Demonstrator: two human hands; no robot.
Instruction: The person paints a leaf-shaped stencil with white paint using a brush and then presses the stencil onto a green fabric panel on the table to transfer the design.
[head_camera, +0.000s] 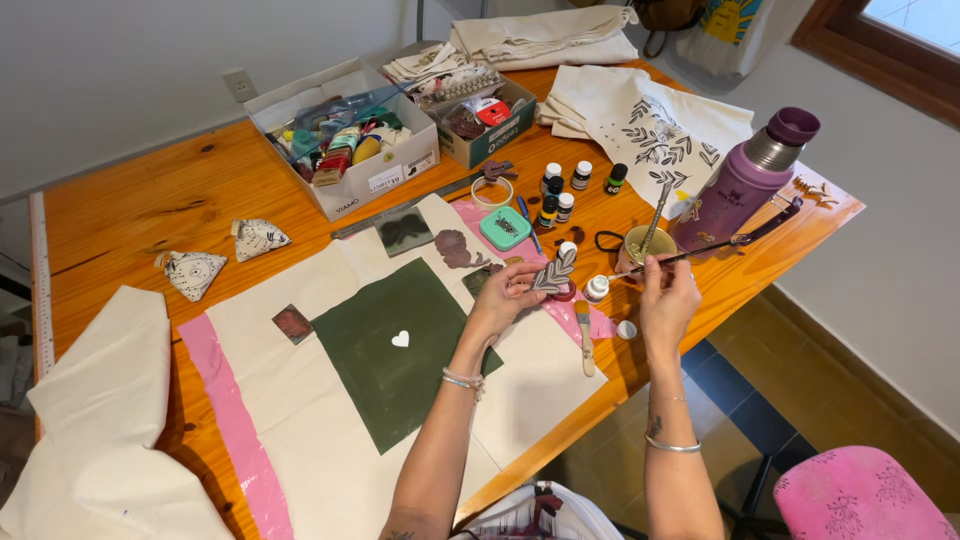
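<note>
Leaf stamp (553, 273) in left grip (503, 296), brush (700, 252) in right grip (668, 292).

Leaf stamp (553, 273): grey, leaf-shaped, veins cut into its face; pinched at its base, tip up and tilted right, held above the cream cloth near the table's right edge. Brush (700, 251): thin, dark handle, lying almost level, slightly raised to the right; its pale tip points left toward the stamp, just short of it.
</note>
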